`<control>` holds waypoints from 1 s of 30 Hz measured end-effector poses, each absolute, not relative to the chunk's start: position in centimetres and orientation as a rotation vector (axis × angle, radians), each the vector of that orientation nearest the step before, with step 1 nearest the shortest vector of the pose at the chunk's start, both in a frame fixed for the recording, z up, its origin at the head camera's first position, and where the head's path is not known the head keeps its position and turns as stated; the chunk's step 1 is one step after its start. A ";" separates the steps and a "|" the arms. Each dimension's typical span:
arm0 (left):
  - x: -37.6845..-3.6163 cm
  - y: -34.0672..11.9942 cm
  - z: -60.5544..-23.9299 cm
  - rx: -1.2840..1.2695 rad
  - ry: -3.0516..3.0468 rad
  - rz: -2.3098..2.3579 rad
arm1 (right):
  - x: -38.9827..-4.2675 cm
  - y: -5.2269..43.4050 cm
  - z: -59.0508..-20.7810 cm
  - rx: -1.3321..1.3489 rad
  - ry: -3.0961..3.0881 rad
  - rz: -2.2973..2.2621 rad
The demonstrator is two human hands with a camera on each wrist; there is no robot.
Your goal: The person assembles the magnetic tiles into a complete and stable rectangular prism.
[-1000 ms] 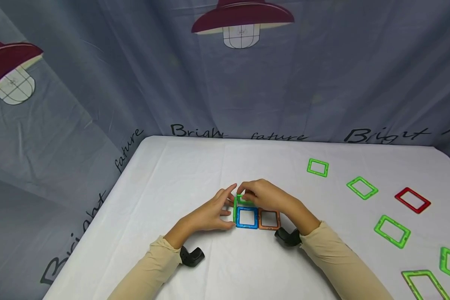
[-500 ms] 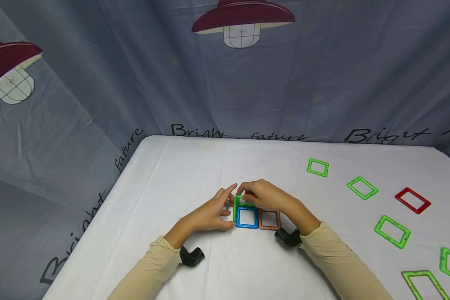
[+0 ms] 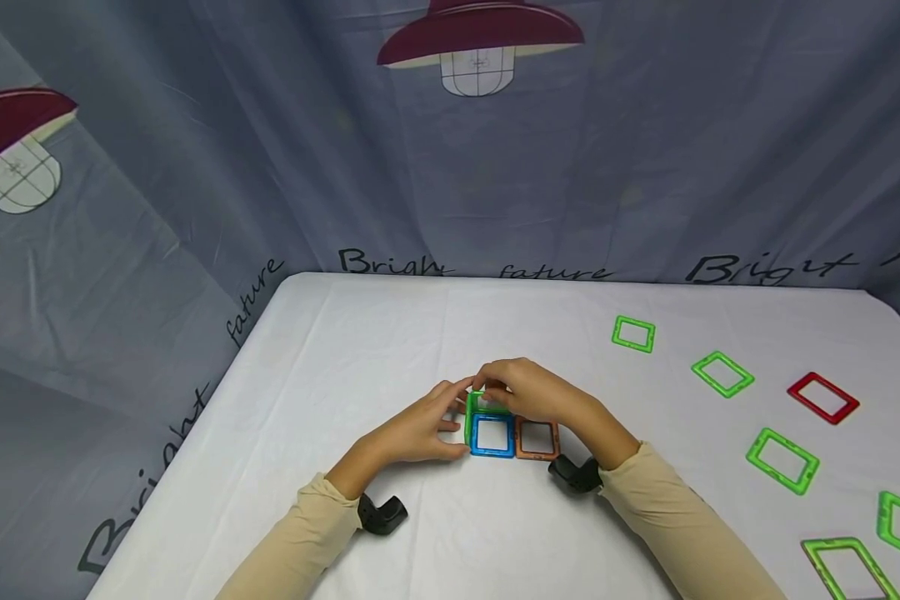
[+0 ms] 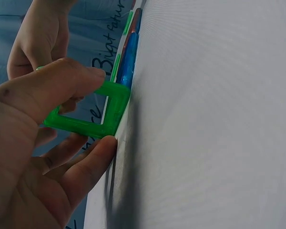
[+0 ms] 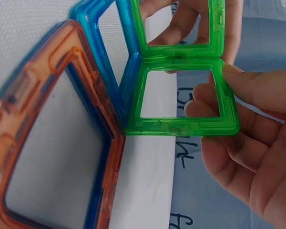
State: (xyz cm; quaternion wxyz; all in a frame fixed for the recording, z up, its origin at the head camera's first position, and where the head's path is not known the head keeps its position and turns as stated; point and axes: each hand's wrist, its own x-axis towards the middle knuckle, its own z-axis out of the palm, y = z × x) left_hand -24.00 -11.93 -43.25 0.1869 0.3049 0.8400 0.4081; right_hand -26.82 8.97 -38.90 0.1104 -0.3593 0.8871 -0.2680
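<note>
Square magnetic tiles meet in the middle of the table in the head view. A blue tile (image 3: 492,452) lies flat beside an orange tile (image 3: 537,456). One green tile (image 5: 181,50) stands on edge along the blue tile's left side; my left hand (image 3: 423,427) holds it between thumb and fingers. A second green tile (image 5: 181,125) rises at the blue tile's far side, pinched at its upper edge by my right hand (image 3: 531,392). The two green tiles meet at a corner edge in the right wrist view.
On the right lie several loose green tiles, one (image 3: 634,334) far back and another (image 3: 783,461) nearer, and a red tile (image 3: 823,398). Black wrist mounts (image 3: 382,515) stick out by both sleeves. A grey printed curtain (image 3: 607,183) hangs behind the white table (image 3: 375,333).
My left index finger has come down closer to the right fingertips. The left green tile has shifted slightly against the back green tile. My right hand stays in place.
</note>
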 end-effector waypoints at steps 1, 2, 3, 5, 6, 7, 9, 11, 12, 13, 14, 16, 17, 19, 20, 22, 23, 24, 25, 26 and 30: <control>-24.0 -11.9 -43.3 0.860 2.364 1.147 | -26.9 9.0 -38.9 -1.056 2.608 -0.787; -24.0 -11.9 -43.3 0.864 2.365 1.144 | -26.9 9.0 -38.8 -1.053 2.606 -0.789; -24.1 -12.0 -43.3 0.866 2.364 1.144 | -26.9 9.1 -38.7 -1.045 2.606 -0.787; -24.1 -12.0 -43.4 0.865 2.367 1.141 | -27.0 9.2 -38.5 -1.034 2.605 -0.788; -24.2 -12.0 -43.4 0.864 2.371 1.139 | -27.1 9.3 -38.4 -1.029 2.605 -0.789; -24.2 -12.0 -43.4 0.865 2.374 1.138 | -27.2 9.5 -38.3 -1.027 2.609 -0.788; -24.2 -11.9 -43.4 0.866 2.378 1.141 | -27.4 9.8 -38.1 -1.019 2.620 -0.790; -24.3 -11.9 -43.4 0.866 2.380 1.146 | -27.6 10.1 -38.0 -1.017 2.636 -0.789; -24.3 -11.9 -43.4 0.865 2.382 1.148 | -27.8 10.3 -37.9 -1.013 2.646 -0.787; -24.3 -11.9 -43.4 0.864 2.382 1.151 | -27.9 10.5 -37.9 -1.011 2.659 -0.782; -24.3 -11.9 -43.4 0.862 2.381 1.156 | -28.0 10.6 -37.8 -1.009 2.669 -0.783; -24.3 -11.8 -43.4 0.862 2.381 1.156 | -28.2 11.0 -37.8 -1.000 2.689 -0.786; -24.3 -11.8 -43.4 0.862 2.380 1.158 | -28.3 11.2 -37.8 -0.994 2.699 -0.786; -24.2 -11.8 -43.3 0.864 2.381 1.155 | -28.5 11.6 -37.8 -0.977 2.718 -0.793; -24.2 -11.8 -43.3 0.863 2.382 1.156 | -28.6 11.8 -37.9 -0.965 2.726 -0.799; -24.1 -11.8 -43.3 0.860 2.382 1.153 | -28.9 12.3 -38.0 -0.940 2.747 -0.803; -24.1 -11.8 -43.3 0.855 2.382 1.151 | -29.0 12.6 -38.1 -0.925 2.757 -0.801; -24.1 -11.8 -43.3 0.850 2.382 1.149 | -29.1 12.9 -38.3 -0.919 2.768 -0.797; -24.0 -11.8 -43.3 0.845 2.381 1.148 | -29.2 13.2 -38.4 -0.908 2.778 -0.796; -24.0 -11.8 -43.3 0.841 2.379 1.148 | -29.3 13.7 -38.6 -0.897 2.787 -0.791; -23.9 -11.8 -43.4 0.845 2.377 1.146 | -29.9 15.5 -39.3 -0.836 2.830 -0.777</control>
